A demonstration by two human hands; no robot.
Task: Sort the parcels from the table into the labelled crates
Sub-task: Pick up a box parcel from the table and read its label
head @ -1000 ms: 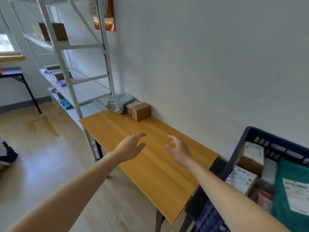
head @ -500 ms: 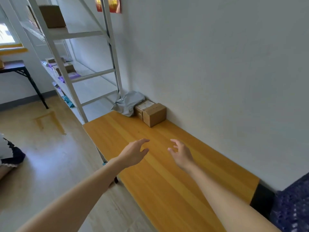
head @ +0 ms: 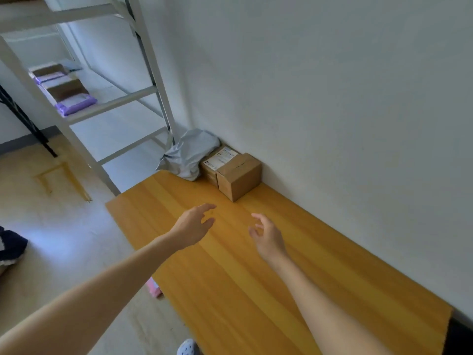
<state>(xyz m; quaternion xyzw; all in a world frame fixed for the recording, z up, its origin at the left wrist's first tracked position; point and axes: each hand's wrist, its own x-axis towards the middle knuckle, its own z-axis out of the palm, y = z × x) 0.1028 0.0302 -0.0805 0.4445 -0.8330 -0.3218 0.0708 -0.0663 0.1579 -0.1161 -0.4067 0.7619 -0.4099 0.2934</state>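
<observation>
Both hands are hovering over the counter (head: 230, 290) in the middle of the frame, holding nothing and touching nothing. The left hand (head: 190, 228) is reaching forward with fingers loosely spread and the thumb apart below them. The right hand (head: 267, 238) is opening with fingers slightly bent and spread, palm turning toward the left hand.

3 parcels are sitting in the counter's far corner against the wall, above centre and well apart from the hands. A plain box (head: 239, 176) is standing nearest the hands, its top showing no writing. Just behind it and touching it, a second box (head: 217, 160) is carrying a white label whose print is too small to read. A crumpled grey bag (head: 188, 152) is leaning on that box's left side.

In the upper left of the frame, a white rack (head: 112, 105) is holding more boxes and a purple packet (head: 75, 105); any writing on them is too blurred to read.
</observation>
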